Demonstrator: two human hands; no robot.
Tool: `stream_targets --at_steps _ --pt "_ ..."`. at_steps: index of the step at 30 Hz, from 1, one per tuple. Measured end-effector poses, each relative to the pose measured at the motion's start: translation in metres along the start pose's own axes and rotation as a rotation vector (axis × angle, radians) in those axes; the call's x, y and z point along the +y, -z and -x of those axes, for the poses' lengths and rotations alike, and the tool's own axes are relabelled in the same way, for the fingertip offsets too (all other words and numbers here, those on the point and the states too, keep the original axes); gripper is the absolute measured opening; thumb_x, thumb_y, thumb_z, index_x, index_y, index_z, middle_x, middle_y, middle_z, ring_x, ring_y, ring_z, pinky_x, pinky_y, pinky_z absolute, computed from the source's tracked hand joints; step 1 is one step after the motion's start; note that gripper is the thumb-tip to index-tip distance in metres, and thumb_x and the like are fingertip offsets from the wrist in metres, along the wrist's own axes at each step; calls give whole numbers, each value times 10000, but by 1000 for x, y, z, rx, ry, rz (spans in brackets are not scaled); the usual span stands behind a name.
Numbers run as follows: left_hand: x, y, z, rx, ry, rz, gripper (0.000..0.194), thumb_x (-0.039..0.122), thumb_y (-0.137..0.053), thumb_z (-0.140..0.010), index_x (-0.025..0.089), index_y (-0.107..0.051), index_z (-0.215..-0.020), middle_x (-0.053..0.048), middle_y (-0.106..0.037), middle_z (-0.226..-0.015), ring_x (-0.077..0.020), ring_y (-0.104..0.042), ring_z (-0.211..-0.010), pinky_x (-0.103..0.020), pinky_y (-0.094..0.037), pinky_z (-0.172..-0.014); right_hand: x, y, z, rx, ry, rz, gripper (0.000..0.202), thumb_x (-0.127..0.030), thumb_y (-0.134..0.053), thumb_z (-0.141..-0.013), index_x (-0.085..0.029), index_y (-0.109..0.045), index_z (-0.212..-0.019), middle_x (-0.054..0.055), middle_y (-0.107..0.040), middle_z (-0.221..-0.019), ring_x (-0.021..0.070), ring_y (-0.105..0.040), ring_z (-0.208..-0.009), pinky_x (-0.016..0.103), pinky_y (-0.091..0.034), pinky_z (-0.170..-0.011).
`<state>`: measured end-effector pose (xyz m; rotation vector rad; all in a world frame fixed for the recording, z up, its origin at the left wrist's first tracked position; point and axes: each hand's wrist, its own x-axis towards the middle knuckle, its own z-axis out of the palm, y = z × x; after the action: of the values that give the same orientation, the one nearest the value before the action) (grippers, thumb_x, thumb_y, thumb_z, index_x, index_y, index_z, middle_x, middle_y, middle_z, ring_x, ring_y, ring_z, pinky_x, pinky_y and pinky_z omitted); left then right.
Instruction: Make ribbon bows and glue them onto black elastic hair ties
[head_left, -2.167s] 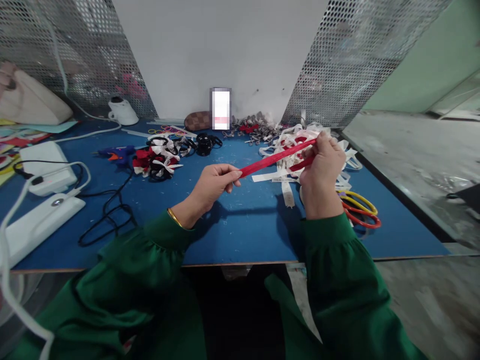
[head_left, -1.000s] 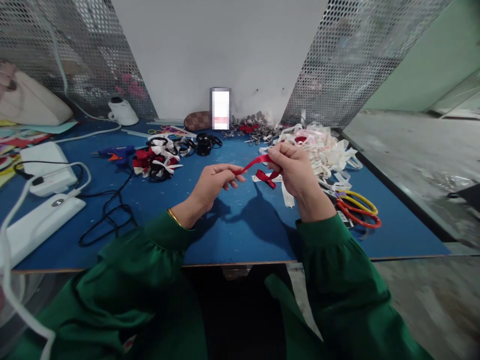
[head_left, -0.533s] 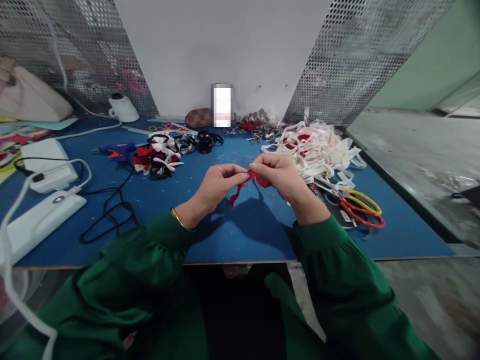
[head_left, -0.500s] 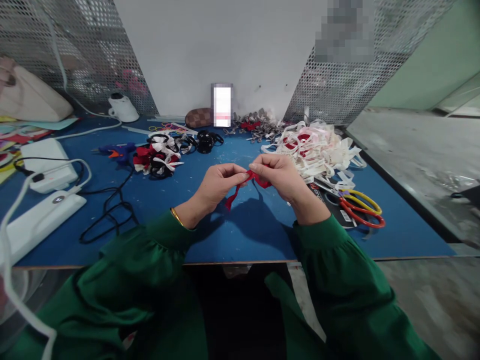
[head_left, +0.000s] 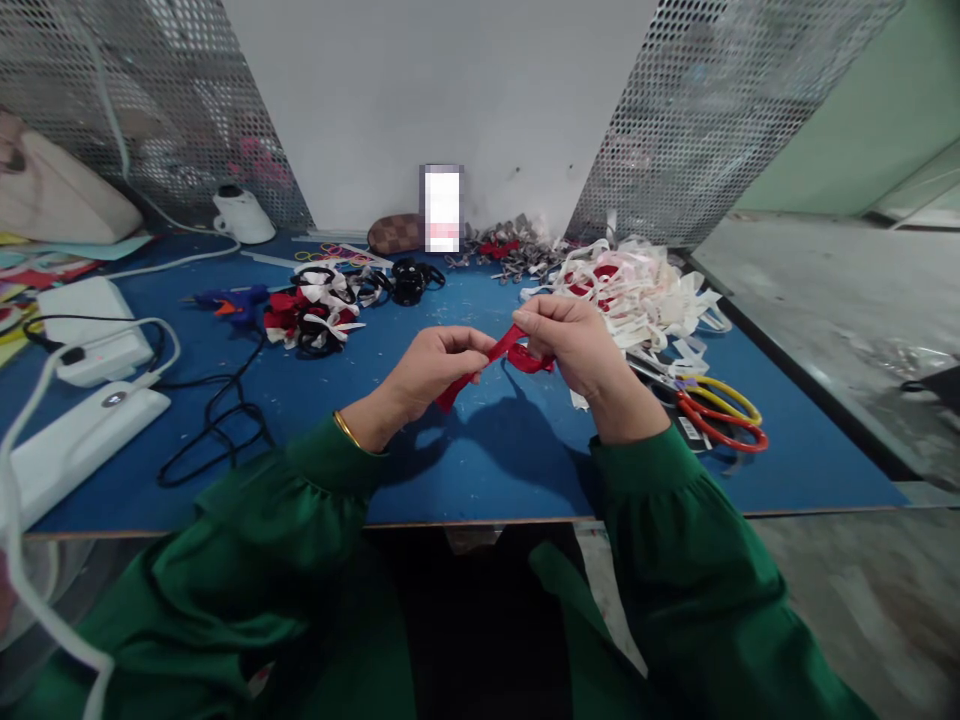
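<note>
A red ribbon [head_left: 504,346] is stretched between my two hands above the blue table [head_left: 480,470]. My left hand [head_left: 435,370] pinches it between thumb and fingers, and a loose end hangs out below that hand. My right hand [head_left: 570,340] grips the ribbon farther along, at its upper right. Under the right fingers hangs a looped part of the red ribbon [head_left: 529,358]; the right hand hides some of it. Scissors [head_left: 720,412] with red and yellow handles lie to the right of my right forearm.
Behind my right hand is a heap of white and pink ribbons [head_left: 637,300]. Bows and black hair ties [head_left: 315,310] lie at left beside a blue glue gun [head_left: 236,303]. A black cord [head_left: 217,420] and a white power strip [head_left: 90,445] occupy the left side. Metal clips [head_left: 517,245] sit at the back.
My right hand has moved slightly up and right, away from my left. The ribbon between them now shows as a longer, flatter stretch, and the loop hangs more visibly.
</note>
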<state>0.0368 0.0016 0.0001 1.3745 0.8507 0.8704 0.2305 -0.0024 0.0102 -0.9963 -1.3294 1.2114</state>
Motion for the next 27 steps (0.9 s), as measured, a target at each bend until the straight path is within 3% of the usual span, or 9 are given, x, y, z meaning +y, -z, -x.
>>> stream_targets --at_steps 8,15,22,27 --pt "-4 -2 0 -24 63 178 242 379 -803 -695 164 -710 -756 6 -612 -636 -110 -534 -590 -251 -429 -606 2 -3 1 -52 -32 50 374 -469 -795 -747 -194 -574 -624 -79 -400 -448 60 -320 -411 231 -226 -406" --pt "-6 -2 1 -60 128 294 262 323 -844 -687 156 -660 -769 5 -648 -675 -98 -577 -624 -239 -455 -644 3 -7 3 -107 -80 114 374 -500 -792 -744 -186 -612 -655 -68 -447 -474 59 -332 -416 239 -207 -407" --pt "-4 -1 0 -19 112 283 271 257 -832 -665 182 -578 -720 25 -591 -589 -87 -525 -541 -214 -343 -511 3 -5 2 -97 -52 136 370 -490 -783 -768 -187 -600 -660 -73 -415 -464 61 -330 -420 234 -214 -413" --pt "-3 -3 -1 -7 168 321 298 236 -853 -592 163 -674 -819 35 -590 -590 -83 -508 -530 -225 -357 -524 3 -2 1 -80 -27 147 347 -469 -771 -787 -188 -607 -667 -61 -440 -478 68 -359 -429 235 -243 -420"
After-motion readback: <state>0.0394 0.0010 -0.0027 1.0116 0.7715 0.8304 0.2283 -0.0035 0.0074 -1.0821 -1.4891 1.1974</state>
